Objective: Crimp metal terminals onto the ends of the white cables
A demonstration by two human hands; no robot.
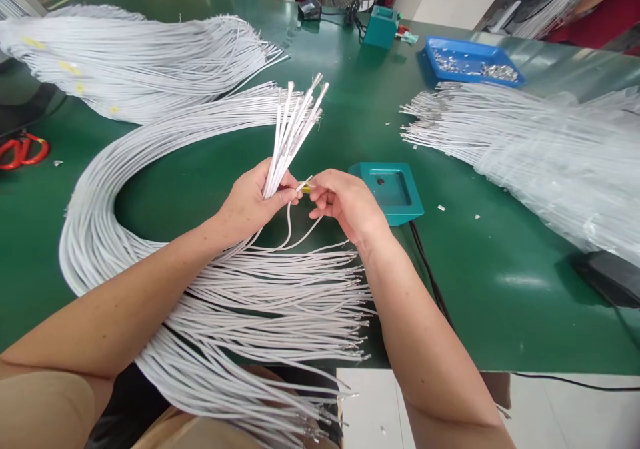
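Observation:
My left hand (260, 199) is closed round a bundle of white wires (287, 136), whose ends with small metal tips stick up above my fist. At its thumb and fingertip, the end of a single wire points up to the right. My right hand (347, 202) meets it there, thumb and forefinger pinched on a small yellow piece (306, 188) at that wire end; its exact kind is hidden by my fingers. Below my wrists, many loose white wires (280, 309) lie fanned out, curving round from the long looped bundle (95, 196) on the left.
A teal dish-shaped block (415, 199) with a cord sits beside my right hand. Beyond are wire bundles (190, 56), a plastic-wrapped bundle (550, 149), a blue tray (473, 76) of small metal parts and a second teal block (381, 28). Red-handled scissors (25, 150) lie left. People stand behind.

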